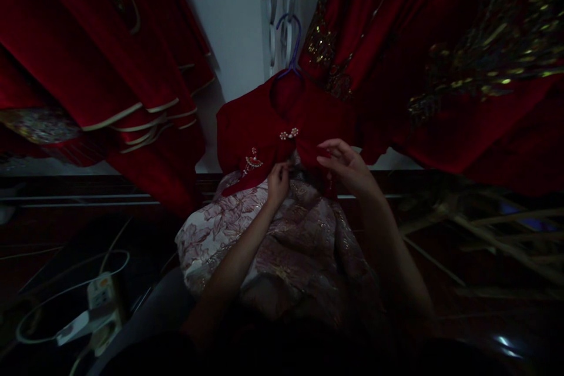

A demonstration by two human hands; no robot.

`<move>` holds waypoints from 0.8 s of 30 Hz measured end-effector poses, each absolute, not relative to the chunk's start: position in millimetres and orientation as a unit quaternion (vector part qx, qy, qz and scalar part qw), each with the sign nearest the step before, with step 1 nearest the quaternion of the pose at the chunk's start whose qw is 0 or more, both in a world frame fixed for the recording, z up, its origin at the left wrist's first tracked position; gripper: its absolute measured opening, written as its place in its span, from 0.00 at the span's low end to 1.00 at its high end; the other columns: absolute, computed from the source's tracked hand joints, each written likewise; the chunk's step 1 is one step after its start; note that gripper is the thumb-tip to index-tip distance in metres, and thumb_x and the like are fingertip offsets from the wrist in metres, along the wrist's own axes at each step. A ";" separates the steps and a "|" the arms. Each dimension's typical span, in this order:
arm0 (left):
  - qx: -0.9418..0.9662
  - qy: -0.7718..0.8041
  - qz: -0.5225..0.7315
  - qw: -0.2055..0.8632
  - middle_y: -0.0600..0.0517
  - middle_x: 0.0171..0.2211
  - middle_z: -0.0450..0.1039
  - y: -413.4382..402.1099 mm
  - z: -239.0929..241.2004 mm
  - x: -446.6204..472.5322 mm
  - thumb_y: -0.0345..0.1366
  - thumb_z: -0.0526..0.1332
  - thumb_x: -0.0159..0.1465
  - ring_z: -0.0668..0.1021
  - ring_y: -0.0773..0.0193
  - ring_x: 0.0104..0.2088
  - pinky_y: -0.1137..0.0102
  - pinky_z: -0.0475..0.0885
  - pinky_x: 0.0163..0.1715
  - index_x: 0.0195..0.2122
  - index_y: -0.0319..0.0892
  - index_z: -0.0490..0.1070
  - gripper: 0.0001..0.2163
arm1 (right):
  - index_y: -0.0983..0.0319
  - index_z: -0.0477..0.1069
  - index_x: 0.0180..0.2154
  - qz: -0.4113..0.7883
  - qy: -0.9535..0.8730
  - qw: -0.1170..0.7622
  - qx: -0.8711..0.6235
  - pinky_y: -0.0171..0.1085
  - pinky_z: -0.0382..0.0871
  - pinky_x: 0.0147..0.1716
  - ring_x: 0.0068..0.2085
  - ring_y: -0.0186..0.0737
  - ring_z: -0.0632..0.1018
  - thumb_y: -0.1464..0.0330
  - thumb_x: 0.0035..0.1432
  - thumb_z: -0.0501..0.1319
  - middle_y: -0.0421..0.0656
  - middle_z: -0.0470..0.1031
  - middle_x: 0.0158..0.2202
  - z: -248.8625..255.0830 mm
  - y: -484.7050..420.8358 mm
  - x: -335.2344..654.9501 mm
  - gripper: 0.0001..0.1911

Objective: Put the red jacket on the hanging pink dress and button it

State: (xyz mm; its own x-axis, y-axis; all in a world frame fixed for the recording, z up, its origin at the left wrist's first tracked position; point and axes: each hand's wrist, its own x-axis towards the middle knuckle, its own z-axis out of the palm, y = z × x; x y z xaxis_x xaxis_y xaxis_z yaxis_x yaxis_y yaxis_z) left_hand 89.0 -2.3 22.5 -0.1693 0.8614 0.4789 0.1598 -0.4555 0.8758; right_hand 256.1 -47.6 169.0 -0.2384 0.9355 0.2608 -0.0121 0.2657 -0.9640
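Observation:
A red dress top (255, 129) hangs on a purple hanger (291, 47) in front of me, with a pale floral brocade skirt (282, 241) spreading below it. A pearl clasp (289, 134) and a beaded ornament (252, 162) sit on its front. My left hand (278, 183) is closed in a pinch at the lower front edge of the red top. My right hand (346, 167) is just right of it, fingers curled on the red fabric's edge. What the fingertips hold is too dark to make out.
Red garments with pale trim (132, 88) hang at the left, and red gold-embroidered garments (462, 59) at the right. A white power strip with cables (99, 311) lies on the dark floor at lower left. Pale wooden rods (493, 235) lean at the right.

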 end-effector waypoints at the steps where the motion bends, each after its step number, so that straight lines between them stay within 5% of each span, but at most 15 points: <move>1: 0.587 0.452 0.631 0.229 0.47 0.39 0.73 -7.8 25.3 88.1 0.41 0.51 0.67 0.75 0.62 0.42 0.64 0.69 0.48 0.40 0.41 0.71 0.12 | 0.57 0.71 0.43 0.483 -0.632 0.488 -0.359 0.27 0.68 0.23 0.27 0.26 0.72 0.65 0.49 0.69 0.38 0.74 0.37 169.2 -49.1 255.0 0.18; 7: 0.479 0.555 0.680 0.013 0.39 0.53 0.58 -26.4 37.2 80.6 0.39 0.53 0.64 0.63 0.54 0.57 0.55 0.56 0.60 0.49 0.40 0.63 0.13 | 0.55 0.76 0.44 0.489 -0.661 0.443 -0.356 0.34 0.75 0.37 0.37 0.33 0.77 0.65 0.47 0.70 0.40 0.78 0.41 163.9 -49.8 246.7 0.20; 12: 0.500 0.546 0.672 0.029 0.40 0.61 0.52 -20.8 38.6 73.0 0.36 0.51 0.65 0.56 0.55 0.64 0.54 0.49 0.64 0.60 0.42 0.50 0.22 | 0.55 0.78 0.41 0.471 -0.682 0.430 -0.357 0.37 0.76 0.41 0.37 0.34 0.79 0.65 0.43 0.72 0.41 0.79 0.42 158.0 -48.3 241.6 0.18; 24: 0.473 0.549 0.688 0.046 0.39 0.62 0.51 -21.1 35.8 71.5 0.38 0.53 0.65 0.58 0.55 0.63 0.55 0.51 0.64 0.63 0.43 0.50 0.25 | 0.58 0.77 0.43 0.438 -0.673 0.468 -0.368 0.37 0.76 0.40 0.38 0.37 0.81 0.61 0.53 0.65 0.43 0.81 0.39 123.8 -36.8 202.9 0.16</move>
State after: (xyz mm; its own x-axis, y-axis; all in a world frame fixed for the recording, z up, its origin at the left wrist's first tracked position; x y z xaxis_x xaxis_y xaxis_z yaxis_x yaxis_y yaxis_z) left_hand 71.5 -21.1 35.8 -0.5491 0.5821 0.5997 0.4558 -0.3929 0.7987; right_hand 202.9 -36.8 123.8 -0.2897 0.9061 0.3082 0.0859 0.3454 -0.9345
